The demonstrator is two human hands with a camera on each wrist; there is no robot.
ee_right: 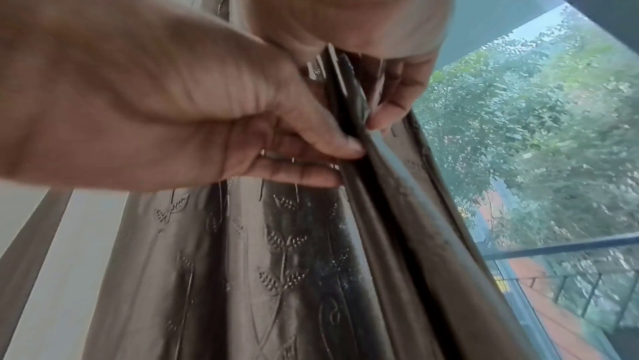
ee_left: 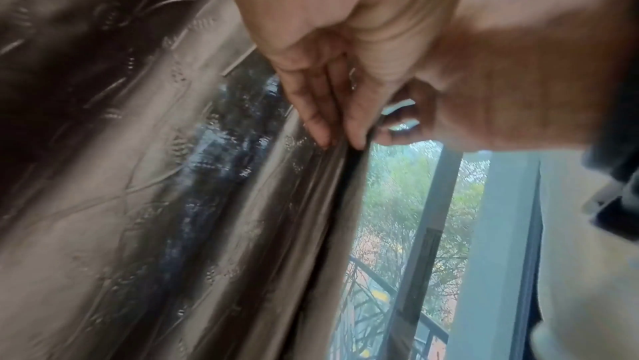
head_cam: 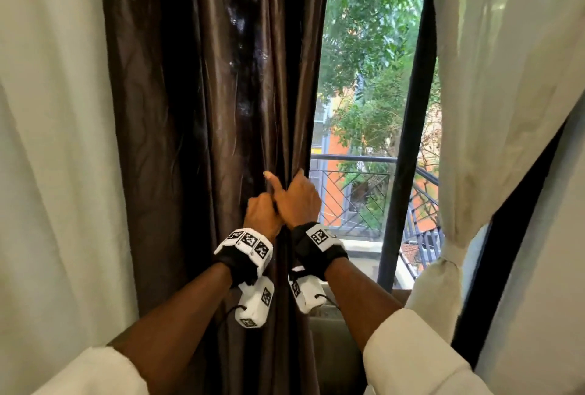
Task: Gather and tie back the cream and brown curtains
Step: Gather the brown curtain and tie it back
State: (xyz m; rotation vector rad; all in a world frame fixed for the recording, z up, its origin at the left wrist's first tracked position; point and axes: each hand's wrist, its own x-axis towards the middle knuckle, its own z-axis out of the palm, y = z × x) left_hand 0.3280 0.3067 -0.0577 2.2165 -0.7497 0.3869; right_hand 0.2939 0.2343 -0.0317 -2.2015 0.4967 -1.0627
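Note:
The brown satin curtain (head_cam: 205, 94) hangs in the middle, with its right edge bunched into folds. My left hand (head_cam: 261, 206) and right hand (head_cam: 296, 197) touch each other at waist height and both grip these folds. In the left wrist view my left fingers (ee_left: 323, 122) press along the brown curtain (ee_left: 138, 202) at its edge. In the right wrist view the right fingers (ee_right: 390, 109) pinch the folded edge of the brown curtain (ee_right: 276, 270) from the window side, and the left hand (ee_right: 155, 109) grips it from the other side. A cream curtain (head_cam: 53, 141) hangs loose at the left.
On the right a second cream curtain (head_cam: 506, 78) is gathered and knotted (head_cam: 446, 260). Between the curtains is window glass with a dark upright frame bar (head_cam: 408, 141), a balcony railing (head_cam: 354, 192) and trees outside.

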